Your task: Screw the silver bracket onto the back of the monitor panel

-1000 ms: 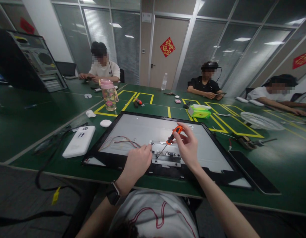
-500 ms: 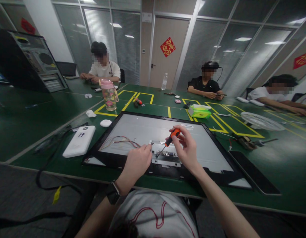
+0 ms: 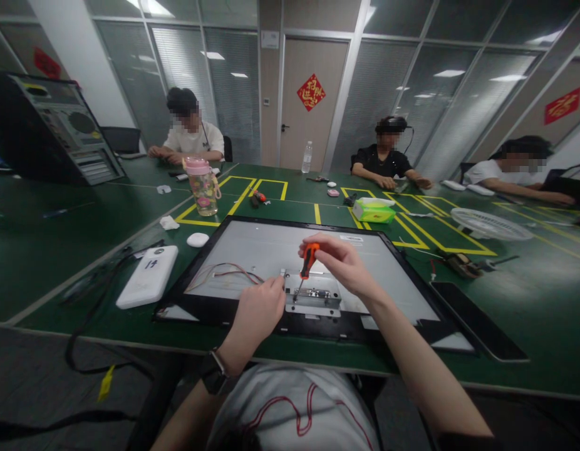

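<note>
Clasping screwdriver (image 3: 310,260): right grip (image 3: 342,262); left grip (image 3: 260,309) at bracket (image 3: 315,309), closure unclear. White device (image 3: 144,285) marked "14"; red sign (image 3: 311,93), Chinese characters.

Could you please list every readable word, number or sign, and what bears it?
"招财进宝", stylised: red diamond sign on the door.
"14", apparently handwritten: white device.
Too small or blurred to read: white label on the panel, right red sign, left red sign, wall notice.
</note>
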Demonstrator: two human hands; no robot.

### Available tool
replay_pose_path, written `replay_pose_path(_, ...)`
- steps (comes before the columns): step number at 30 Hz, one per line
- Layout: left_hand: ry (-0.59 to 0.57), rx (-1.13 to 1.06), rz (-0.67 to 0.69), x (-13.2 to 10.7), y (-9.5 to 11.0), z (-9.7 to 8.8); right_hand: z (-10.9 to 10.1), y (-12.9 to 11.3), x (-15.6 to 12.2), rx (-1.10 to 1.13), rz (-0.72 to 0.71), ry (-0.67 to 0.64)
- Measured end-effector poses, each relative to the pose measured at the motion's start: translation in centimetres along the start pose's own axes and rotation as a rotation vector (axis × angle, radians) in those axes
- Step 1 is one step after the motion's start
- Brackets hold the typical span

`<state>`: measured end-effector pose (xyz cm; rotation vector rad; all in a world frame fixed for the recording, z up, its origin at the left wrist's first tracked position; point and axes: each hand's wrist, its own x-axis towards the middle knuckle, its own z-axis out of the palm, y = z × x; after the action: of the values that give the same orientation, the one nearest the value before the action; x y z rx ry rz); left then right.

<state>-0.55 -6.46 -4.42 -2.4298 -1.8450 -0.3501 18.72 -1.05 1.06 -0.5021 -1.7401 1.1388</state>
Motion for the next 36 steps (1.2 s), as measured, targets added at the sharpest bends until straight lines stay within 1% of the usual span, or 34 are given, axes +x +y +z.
replay_pose_path(2, -0.003, 0.001, -0.001, 0.0, 0.0, -0.1, -0.5, 0.5, -0.1, 0.101, 0.056, -0.024)
replay_pose_path(5, -0.008, 0.005, -0.011, 0.0, 0.0, -0.2, -1.0, 1.0, -0.3, 0.155, 0.074, 0.02)
replay_pose_path(7, -0.019, 0.008, -0.016, 0.0, 0.1, -0.3, -1.2, 1.2, -0.3, 0.086, 0.056, 0.11)
replay_pose_path(9, -0.029, 0.006, -0.015, 0.0, 0.0, -0.3, -1.0, 1.4, -0.3, -0.048, 0.013, 0.217)
replay_pose_path(11, -0.029, 0.005, -0.013, 0.0, 0.0, -0.3, -0.7, 1.4, -0.3, -0.156, -0.037, 0.281)
replay_pose_path(12, -0.024, 0.006, -0.013, 0.0, -0.1, -0.2, -0.4, 1.3, -0.3, -0.173, -0.054, 0.284)
replay_pose_path(14, -0.014, 0.007, -0.011, 0.0, -0.1, -0.1, 0.0, 1.0, -0.4, -0.129, -0.033, 0.219)
replay_pose_path(19, -0.008, 0.0, -0.013, 0.0, -0.1, -0.1, 0.2, 0.4, -0.6, 0.155, 0.081, -0.043)
replay_pose_path(21, -0.016, -0.003, -0.018, 0.0, 0.0, -0.2, 0.1, 0.5, -0.5, 0.228, 0.095, -0.081)
replay_pose_path(25, -0.017, -0.008, -0.019, 0.0, 0.0, -0.3, -0.3, 0.7, -0.4, 0.222, 0.046, 0.01)
replay_pose_path(30, -0.015, -0.001, -0.02, 0.0, 0.0, -0.2, -0.4, 0.3, -0.4, 0.186, 0.105, -0.045)
replay_pose_path(31, -0.015, 0.0, -0.02, 0.0, 0.0, -0.2, -0.3, 0.3, -0.4, 0.168, 0.103, -0.034)
replay_pose_path(34, -0.023, 0.002, -0.019, 0.0, 0.0, -0.3, 0.2, 0.3, -0.3, 0.042, 0.074, 0.067)
replay_pose_path(36, -0.028, 0.002, -0.019, 0.0, 0.0, -0.4, 0.5, 0.5, -0.3, -0.057, 0.031, 0.14)
